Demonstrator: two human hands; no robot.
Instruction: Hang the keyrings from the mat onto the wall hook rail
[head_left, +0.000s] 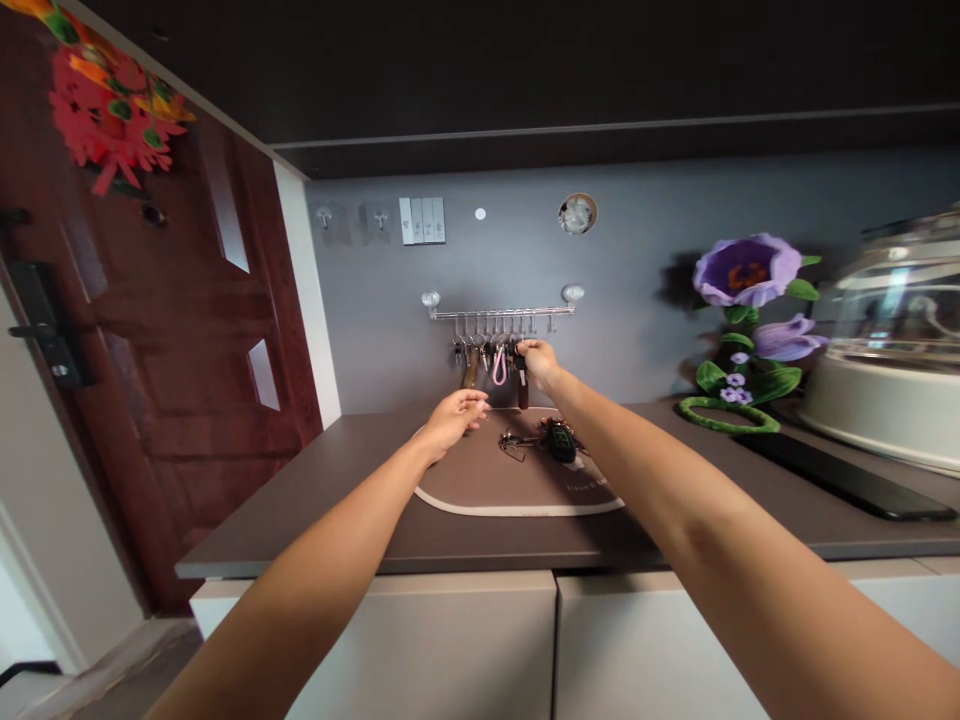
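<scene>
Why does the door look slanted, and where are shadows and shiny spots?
Head view: door leans, likely from a wide lens; head view: dark shadow on the wall left of the big purple flower; head view: glare on the clear dome.

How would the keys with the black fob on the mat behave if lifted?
The keys would probably dangle floppily, their metal parts being splayed loosely. The black fob looks stiff and may hang lowest, being the bulkiest piece.
</scene>
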